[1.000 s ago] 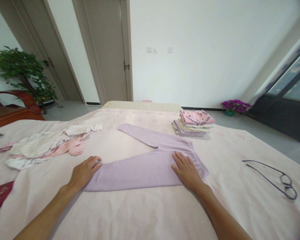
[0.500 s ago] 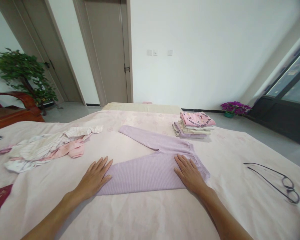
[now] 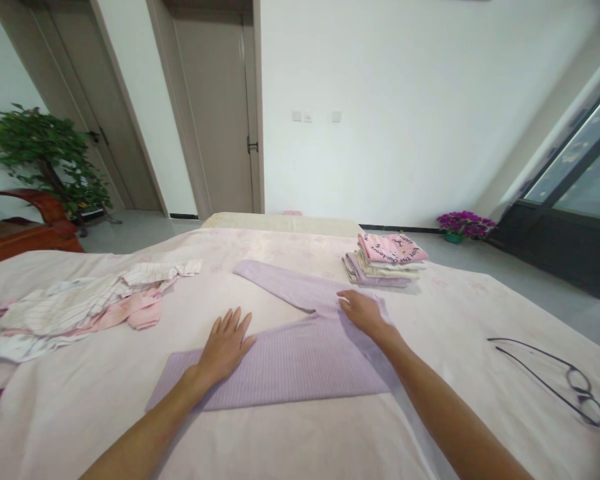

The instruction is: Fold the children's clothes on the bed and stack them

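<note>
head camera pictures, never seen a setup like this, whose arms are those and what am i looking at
There is no machine here: these are a person's own bare arms, seen from a camera worn on their head, looking forward and down. The left hand lies spread over the nearer leg of lilac ribbed trousers. The right hand, fingers bent, is near the waist end; whether it grips the fabric is unclear. On the pale pink cloth are also crumpled clothes at left, a stack of folded clothes beyond the trousers, and eyeglasses at right.
</note>
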### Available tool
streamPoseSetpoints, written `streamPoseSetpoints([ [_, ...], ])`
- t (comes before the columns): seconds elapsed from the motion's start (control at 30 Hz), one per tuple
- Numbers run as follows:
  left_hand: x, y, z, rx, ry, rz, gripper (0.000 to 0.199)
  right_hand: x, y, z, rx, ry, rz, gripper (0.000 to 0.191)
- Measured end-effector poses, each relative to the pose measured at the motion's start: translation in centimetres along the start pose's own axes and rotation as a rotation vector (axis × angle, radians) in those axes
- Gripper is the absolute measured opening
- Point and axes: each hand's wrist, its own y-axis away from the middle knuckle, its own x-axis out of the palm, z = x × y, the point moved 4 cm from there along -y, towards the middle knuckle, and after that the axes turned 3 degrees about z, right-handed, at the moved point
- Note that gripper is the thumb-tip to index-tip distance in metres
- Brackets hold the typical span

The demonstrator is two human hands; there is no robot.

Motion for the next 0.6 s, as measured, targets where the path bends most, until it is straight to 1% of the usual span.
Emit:
streamPoseSetpoints([
  [0.07, 0.3, -0.5, -0.3, -0.021, -0.022, -0.006, 0.062, 0.6, -2.9, 1.1, -0.01, 0.004, 0.006, 0.04],
  [0.17, 0.5, -0.5, -0.3, -0.024, -0.035, -0.009, 0.062, 1.8, -6.8, 2.6, -0.02, 0.023, 0.037, 0.038],
  [0.3, 0.2, -0.3, -0.1, -0.014, -0.037, -0.043, 0.061, 2.6, -10.4, 4.3, -0.021, 0.07, 0.072, 0.036],
  [0.43, 0.2, -0.3, -0.2, 0.015, -0.016, -0.095, 0.061, 2.6, -12.0, 5.5, -0.024, 0.123, 0.106, 0.034],
  [0.53, 0.1, -0.3, -0.2, 0.025, 0.002, -0.132, 0.058, 2.1, -12.3, 6.3, -0.059, 0.141, 0.137, 0.032],
  [0.6, 0.0, -0.4, -0.2, 0.025, 0.005, -0.139, 0.057, 1.4, -12.1, 7.0, -0.1, 0.139, 0.151, 0.035],
])
